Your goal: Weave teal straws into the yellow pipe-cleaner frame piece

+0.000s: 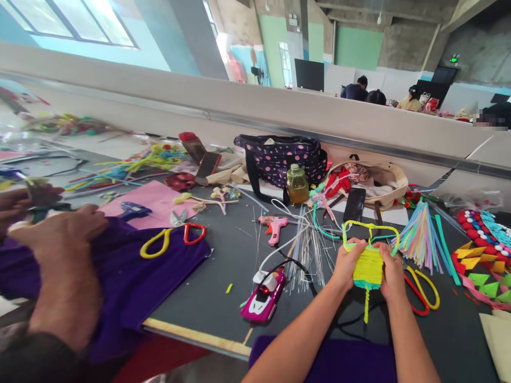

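Between my two hands is a yellow pipe-cleaner craft piece (368,266), a flat wound block with a teal-green lower edge. A twisted yellow stem points down from it, and a thin yellow loop frame rises above. My left hand (348,261) pinches its left side, thumb in front. The right side is gripped by my right hand (389,268), thumb near the top corner. Fingers behind the piece are hidden. Just right of my right hand lie scissors (429,290) with red and yellow handles, partly covered. A black phone (354,205) rests beyond the piece.
A co-worker's hands (59,223) work at the left over purple cloth (159,271). Nearby are other scissors (173,236), a pink glue gun (273,227), a car-shaped power strip (263,298) with cables, metal wires (313,255), pastel pipe cleaners (423,234) and a dotted bag (279,159).
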### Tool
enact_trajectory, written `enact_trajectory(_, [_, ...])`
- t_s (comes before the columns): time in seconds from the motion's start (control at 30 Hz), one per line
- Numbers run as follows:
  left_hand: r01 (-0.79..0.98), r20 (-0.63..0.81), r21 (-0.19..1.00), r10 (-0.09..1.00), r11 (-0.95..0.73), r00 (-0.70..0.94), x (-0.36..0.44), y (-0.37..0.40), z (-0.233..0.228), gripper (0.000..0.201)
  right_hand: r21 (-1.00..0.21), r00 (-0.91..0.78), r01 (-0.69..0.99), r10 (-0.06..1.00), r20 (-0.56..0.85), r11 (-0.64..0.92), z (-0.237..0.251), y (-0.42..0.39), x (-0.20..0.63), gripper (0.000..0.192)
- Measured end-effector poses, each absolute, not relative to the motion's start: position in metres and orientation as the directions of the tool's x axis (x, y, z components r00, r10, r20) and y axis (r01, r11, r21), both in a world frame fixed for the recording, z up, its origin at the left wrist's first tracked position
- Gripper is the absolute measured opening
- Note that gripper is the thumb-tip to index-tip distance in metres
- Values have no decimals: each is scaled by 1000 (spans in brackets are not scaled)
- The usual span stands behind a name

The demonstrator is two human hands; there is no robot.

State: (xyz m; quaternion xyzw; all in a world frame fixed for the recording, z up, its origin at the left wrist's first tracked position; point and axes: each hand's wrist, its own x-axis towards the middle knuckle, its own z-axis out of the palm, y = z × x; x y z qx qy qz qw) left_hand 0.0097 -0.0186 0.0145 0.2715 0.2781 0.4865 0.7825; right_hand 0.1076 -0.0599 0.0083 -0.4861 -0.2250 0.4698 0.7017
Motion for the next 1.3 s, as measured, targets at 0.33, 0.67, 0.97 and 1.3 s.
enact_trajectory(0.33, [-594,-174,711,912,378,371,10,-18,14,33,-871,488,-476,860,-147,121,0,-57,108,42])
enact_trajectory(0.67, [-566,-138,758,927,326,349,10,-19,10,33,-849,430,-525,879,-206,58,-2,-56,109,34])
enact_trajectory(0.97, [-566,-261,701,895,434,363,7,-8,3,30,-836,548,-536,802,-237,119,3,-57,112,34])
enact_trajectory(1.3, [-511,-281,714,864,479,417,0,1,-3,33,-838,468,-546,826,-313,-8,-6,-56,110,42])
